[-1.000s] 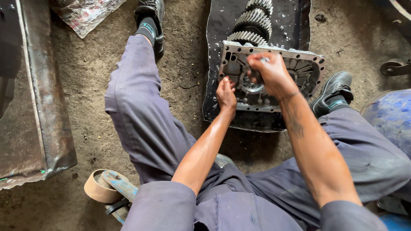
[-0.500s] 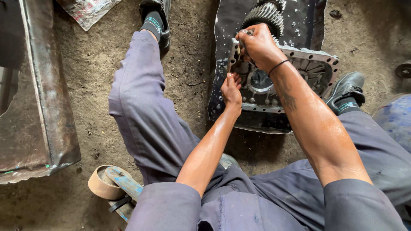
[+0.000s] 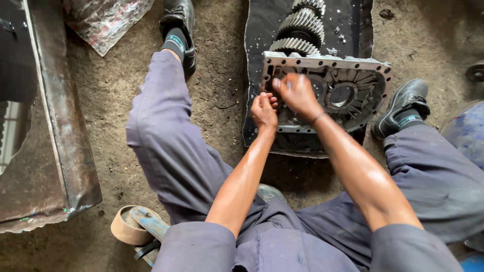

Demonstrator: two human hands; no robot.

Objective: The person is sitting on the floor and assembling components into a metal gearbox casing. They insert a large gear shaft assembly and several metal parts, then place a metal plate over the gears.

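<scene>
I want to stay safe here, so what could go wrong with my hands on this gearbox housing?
Both hands, left and right, sit close together at the housing edge; fingers could get pinched or cut on its rim. The gears behind have exposed teeth near the right hand. The housing lies on a dark sheet over a dirt floor, so grit may get inside.

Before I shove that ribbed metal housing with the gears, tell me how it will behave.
The gear housing looks like thick cast metal, so probably heavy and rigid. The gear stack behind adds weight and may make it tip. It rests on a dark sheet that might slide over the dirt.
</scene>
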